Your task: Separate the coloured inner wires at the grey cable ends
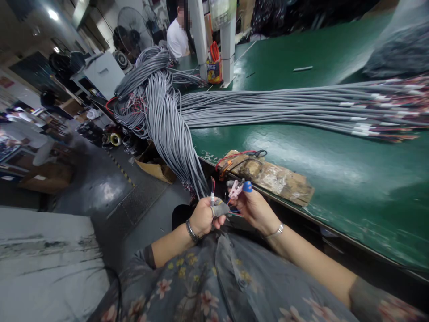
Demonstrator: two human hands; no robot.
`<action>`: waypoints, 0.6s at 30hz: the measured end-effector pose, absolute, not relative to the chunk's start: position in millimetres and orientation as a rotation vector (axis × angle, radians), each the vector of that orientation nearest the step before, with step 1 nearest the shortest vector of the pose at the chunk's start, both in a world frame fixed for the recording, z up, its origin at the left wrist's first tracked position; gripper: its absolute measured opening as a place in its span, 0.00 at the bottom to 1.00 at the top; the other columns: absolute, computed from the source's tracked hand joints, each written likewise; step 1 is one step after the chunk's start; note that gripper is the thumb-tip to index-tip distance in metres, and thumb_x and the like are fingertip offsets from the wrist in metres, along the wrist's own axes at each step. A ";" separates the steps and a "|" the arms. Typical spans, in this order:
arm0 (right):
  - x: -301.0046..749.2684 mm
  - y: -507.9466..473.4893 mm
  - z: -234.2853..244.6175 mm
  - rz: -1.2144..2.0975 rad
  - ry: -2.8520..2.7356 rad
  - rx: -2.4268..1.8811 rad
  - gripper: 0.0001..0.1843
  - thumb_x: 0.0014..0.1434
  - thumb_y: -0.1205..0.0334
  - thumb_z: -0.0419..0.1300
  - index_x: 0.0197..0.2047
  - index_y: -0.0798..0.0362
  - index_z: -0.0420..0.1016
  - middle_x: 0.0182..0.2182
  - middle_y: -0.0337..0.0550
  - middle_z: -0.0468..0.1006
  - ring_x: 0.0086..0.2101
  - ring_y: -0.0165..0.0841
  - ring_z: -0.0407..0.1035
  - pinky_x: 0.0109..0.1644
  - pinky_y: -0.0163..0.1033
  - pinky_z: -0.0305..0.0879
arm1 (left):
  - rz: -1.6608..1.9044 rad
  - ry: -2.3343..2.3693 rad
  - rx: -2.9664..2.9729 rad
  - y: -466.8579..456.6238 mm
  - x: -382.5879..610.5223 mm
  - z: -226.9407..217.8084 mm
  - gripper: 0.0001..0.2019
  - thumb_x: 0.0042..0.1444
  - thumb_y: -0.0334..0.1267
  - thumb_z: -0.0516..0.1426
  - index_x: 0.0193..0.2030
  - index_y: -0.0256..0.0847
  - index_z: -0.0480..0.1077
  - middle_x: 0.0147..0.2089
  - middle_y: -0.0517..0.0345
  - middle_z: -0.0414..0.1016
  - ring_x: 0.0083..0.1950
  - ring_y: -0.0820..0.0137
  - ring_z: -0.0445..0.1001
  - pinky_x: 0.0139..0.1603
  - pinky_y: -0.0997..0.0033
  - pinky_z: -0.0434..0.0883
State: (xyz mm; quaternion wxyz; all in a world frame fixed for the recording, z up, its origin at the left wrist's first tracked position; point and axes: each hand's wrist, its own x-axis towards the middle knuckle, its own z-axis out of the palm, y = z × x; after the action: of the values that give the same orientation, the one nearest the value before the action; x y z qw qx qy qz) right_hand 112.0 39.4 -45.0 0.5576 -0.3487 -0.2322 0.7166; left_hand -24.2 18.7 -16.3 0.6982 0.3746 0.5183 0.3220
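Note:
My left hand (203,218) is closed around the end of a grey cable; a white sleeve (212,198) and reddish wire ends (213,184) stick up above the fist. Its thumb wears a grey finger cover. Close by on the right, my right hand (256,210) pinches a small pink clip-like tool (236,189); its exact kind is unclear. Blue tape (247,186) wraps one fingertip of that hand. Thin red and blue wires (235,212) run between the two hands. Both hands are in front of my body, just off the bench edge.
A thick bundle of grey cables (167,112) hangs over the corner of the green bench (335,167), with more cables (268,105) stretched across it. A worn wooden block (279,179) with a red-and-black lead lies at the edge. A person (177,38) sits beyond; a cardboard box (154,167) stands below.

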 end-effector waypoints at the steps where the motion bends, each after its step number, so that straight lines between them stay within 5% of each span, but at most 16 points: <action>1: 111.7 39.4 -44.3 1.682 -0.522 -0.819 0.26 0.39 0.35 0.67 0.24 0.51 0.76 0.21 0.38 0.72 0.22 0.28 0.63 0.27 0.34 0.65 | 0.714 1.157 0.835 18.8 -24.2 -16.8 0.23 0.32 0.54 0.66 0.17 0.38 0.62 0.11 0.63 0.64 0.09 0.81 0.55 0.09 0.80 0.49; 6: 111.6 38.5 -44.9 1.674 -0.491 -0.812 0.21 0.43 0.41 0.68 0.24 0.52 0.76 0.21 0.38 0.71 0.22 0.28 0.62 0.27 0.34 0.65 | 0.692 1.162 0.845 19.5 -24.0 -17.5 0.22 0.33 0.53 0.66 0.16 0.38 0.62 0.11 0.63 0.64 0.09 0.81 0.55 0.09 0.80 0.49; 13: 115.7 36.2 -43.5 1.848 -0.417 -0.717 0.25 0.41 0.35 0.66 0.28 0.50 0.78 0.25 0.40 0.76 0.24 0.29 0.66 0.28 0.34 0.66 | 0.738 1.180 0.895 11.7 -24.2 -11.3 0.21 0.34 0.52 0.65 0.17 0.38 0.64 0.12 0.63 0.65 0.10 0.81 0.56 0.10 0.80 0.51; 18: 118.9 33.0 -41.7 1.813 -0.422 -0.729 0.19 0.41 0.44 0.70 0.28 0.50 0.78 0.24 0.37 0.75 0.24 0.28 0.65 0.27 0.32 0.66 | 0.828 1.221 0.883 4.7 -25.0 -10.4 0.20 0.36 0.52 0.64 0.19 0.38 0.63 0.13 0.63 0.66 0.10 0.80 0.58 0.11 0.80 0.52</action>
State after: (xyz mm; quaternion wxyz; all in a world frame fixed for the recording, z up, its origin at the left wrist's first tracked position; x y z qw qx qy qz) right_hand 118.9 33.0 -41.7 0.5407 -0.3069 -0.1777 0.7628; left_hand -25.0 4.7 -10.4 0.6527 0.3892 0.5380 0.3647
